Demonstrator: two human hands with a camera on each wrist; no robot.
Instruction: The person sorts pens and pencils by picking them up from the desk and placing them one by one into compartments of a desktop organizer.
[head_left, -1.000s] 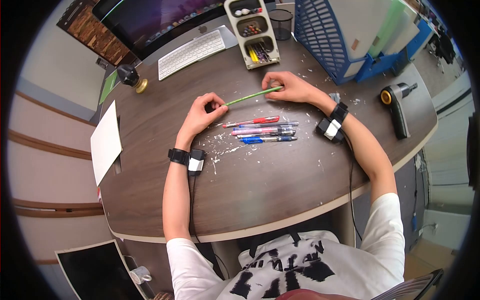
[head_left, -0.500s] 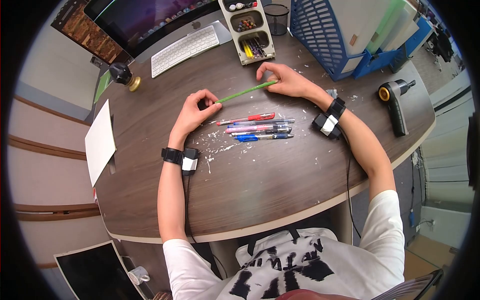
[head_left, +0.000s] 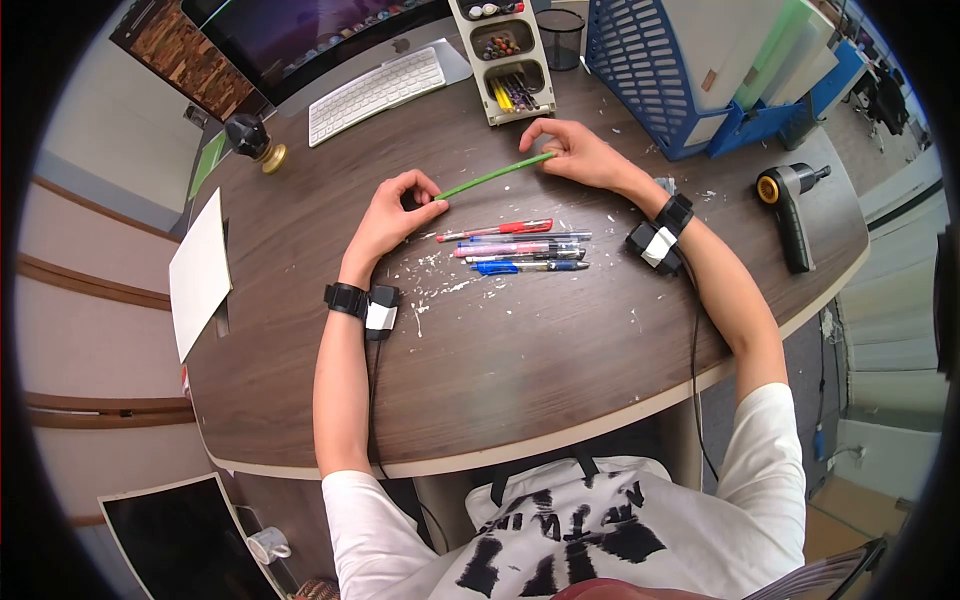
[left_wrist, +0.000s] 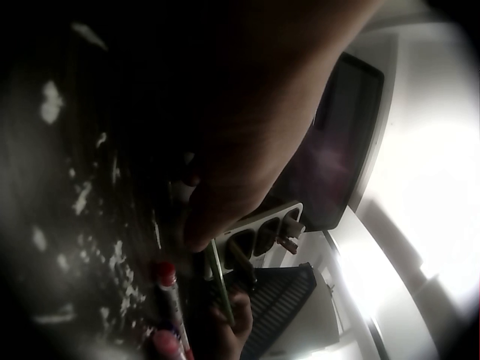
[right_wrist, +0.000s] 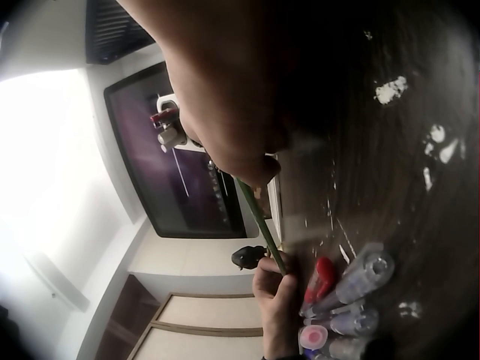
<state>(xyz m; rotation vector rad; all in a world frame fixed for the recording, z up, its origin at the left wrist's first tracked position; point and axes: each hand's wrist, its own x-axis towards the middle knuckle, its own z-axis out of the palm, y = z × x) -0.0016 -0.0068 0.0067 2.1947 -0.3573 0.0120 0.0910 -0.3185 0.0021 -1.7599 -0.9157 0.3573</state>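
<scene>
A slim green pencil (head_left: 495, 175) is held between the two hands, slanting up to the right in the head view. The left hand (head_left: 393, 213) pinches its left end between thumb and fingers. At the other end the right hand (head_left: 583, 157) pinches it, with the forefinger arched away above. On the near side of the pencil lies a row of pens: a red pen (head_left: 505, 229), a pink pen (head_left: 500, 251) and a blue pen (head_left: 520, 267) among several. The right wrist view shows the pencil (right_wrist: 262, 227) running between both hands.
White scraps (head_left: 437, 290) are scattered around the pens. Behind stand a keyboard (head_left: 378, 97), a pen organizer (head_left: 520, 85), a mesh cup (head_left: 560, 42) and a blue file rack (head_left: 650, 85). A black and grey handheld tool (head_left: 795, 215) lies at right, white paper (head_left: 200, 270) at left.
The pencil's right end has shifted slightly toward the far side of the desk with the right hand, whose forefinger has lifted off. The left hand keeps its pinch; the head view has shifted a little.
</scene>
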